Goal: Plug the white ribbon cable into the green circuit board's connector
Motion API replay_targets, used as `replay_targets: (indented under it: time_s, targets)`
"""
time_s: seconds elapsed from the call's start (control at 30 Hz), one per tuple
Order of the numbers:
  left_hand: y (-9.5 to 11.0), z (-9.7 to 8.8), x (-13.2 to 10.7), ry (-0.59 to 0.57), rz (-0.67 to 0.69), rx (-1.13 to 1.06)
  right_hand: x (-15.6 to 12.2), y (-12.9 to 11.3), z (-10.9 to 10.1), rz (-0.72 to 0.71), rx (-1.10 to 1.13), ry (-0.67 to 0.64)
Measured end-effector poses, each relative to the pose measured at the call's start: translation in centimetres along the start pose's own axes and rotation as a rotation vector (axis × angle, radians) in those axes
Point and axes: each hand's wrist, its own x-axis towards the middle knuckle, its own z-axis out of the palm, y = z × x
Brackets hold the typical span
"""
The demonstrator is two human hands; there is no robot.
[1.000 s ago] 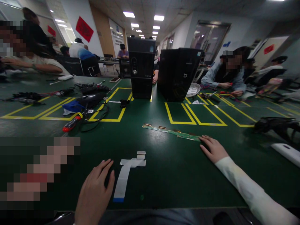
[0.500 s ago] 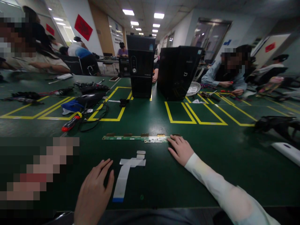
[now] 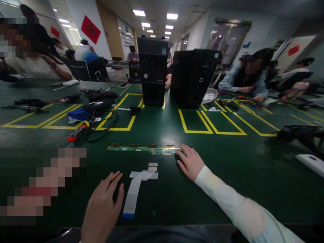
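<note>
My right hand [image 3: 189, 162] rests with its fingers stretched over the right end of a long, narrow green circuit board [image 3: 139, 149]. Its fingertips touch the board and hide part of that end. Gold tabs stick up along the board's far edge. Nearer to me lies a white flat ribbon cable [image 3: 132, 197] with a blue end and a folded upper part. Just left of the cable, my left hand [image 3: 103, 206] is lowered near the table, fingers apart, holding nothing.
Two black computer towers [image 3: 153, 74] stand at the back. A screwdriver [image 3: 77, 133] with a red and black handle lies at left by a blue item and cables. Yellow tape [image 3: 113, 129] marks boxes on the green table. A co-worker [image 3: 253, 74] sits at right, and a white object [image 3: 310, 163] lies there.
The circuit board has slid slightly left along the table, with my right hand on it. My left hand and the ribbon cable stay almost where they were.
</note>
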Motion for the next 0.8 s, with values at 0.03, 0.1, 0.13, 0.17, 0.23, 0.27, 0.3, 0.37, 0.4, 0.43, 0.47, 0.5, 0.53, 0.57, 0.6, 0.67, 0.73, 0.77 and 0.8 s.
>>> replay_targets:
  time_s: [0.03, 0.1, 0.13, 0.17, 0.23, 0.27, 0.3, 0.37, 0.4, 0.43, 0.47, 0.5, 0.53, 0.57, 0.6, 0.67, 0.73, 0.77, 0.8]
  targets:
    - [0.0, 0.0, 0.0, -0.004, -0.003, 0.005, 0.0, 0.2, 0.1, -0.040, 0.036, 0.024]
    - [0.1, -0.1, 0.0, -0.011, -0.008, 0.016, 0.0, 0.7, 0.5, -0.103, 0.116, 0.073]
    - [0.1, -0.1, 0.0, -0.014, -0.009, 0.019, 0.1, 0.8, 0.7, -0.126, 0.154, 0.092]
    - [0.2, -0.2, 0.0, -0.015, -0.009, 0.021, 0.1, 1.0, 0.9, -0.145, 0.190, 0.106]
    - [0.4, -0.4, 0.0, -0.016, -0.013, 0.018, 0.2, 1.3, 1.2, -0.175, 0.248, 0.114]
    - [0.5, -0.4, 0.0, -0.015, -0.019, 0.017, 0.2, 1.3, 1.3, -0.185, 0.266, 0.114]
    - [0.5, -0.5, 0.0, -0.015, -0.025, 0.017, 0.3, 1.4, 1.4, -0.194, 0.277, 0.115]
    - [0.5, -0.4, 0.1, -0.015, -0.034, 0.014, 0.4, 1.4, 1.4, -0.205, 0.280, 0.117]
    - [0.5, -0.3, 0.1, -0.013, -0.032, 0.010, 0.6, 1.5, 1.4, -0.211, 0.278, 0.115]
    - [0.4, -0.3, 0.1, -0.012, -0.029, 0.006, 0.7, 1.6, 1.4, -0.216, 0.275, 0.112]
    - [0.2, -0.2, 0.1, -0.010, -0.028, 0.002, 0.9, 1.7, 1.4, -0.219, 0.272, 0.111]
    - [0.1, -0.1, 0.1, -0.008, -0.025, -0.003, 1.2, 1.8, 1.5, -0.219, 0.271, 0.110]
    - [0.0, -0.1, 0.1, -0.010, -0.017, -0.013, 1.4, 2.0, 1.5, -0.219, 0.271, 0.112]
    - [0.0, -0.1, 0.1, -0.016, -0.006, -0.031, 1.6, 2.1, 1.6, -0.219, 0.273, 0.117]
    - [0.1, -0.2, 0.2, -0.029, 0.009, -0.062, 1.7, 2.3, 1.6, -0.221, 0.276, 0.121]
    - [0.6, -0.5, 0.5, -0.065, 0.059, -0.150, 1.9, 2.5, 1.7, -0.233, 0.283, 0.123]
    - [1.8, -0.8, 1.0, -0.110, 0.137, -0.236, 1.8, 2.5, 1.7, -0.249, 0.286, 0.120]
    - [2.5, -0.9, 1.3, -0.136, 0.194, -0.258, 1.7, 2.5, 1.7, -0.254, 0.286, 0.118]
    - [3.2, -1.0, 1.6, -0.166, 0.258, -0.263, 1.6, 2.5, 1.7, -0.254, 0.284, 0.116]
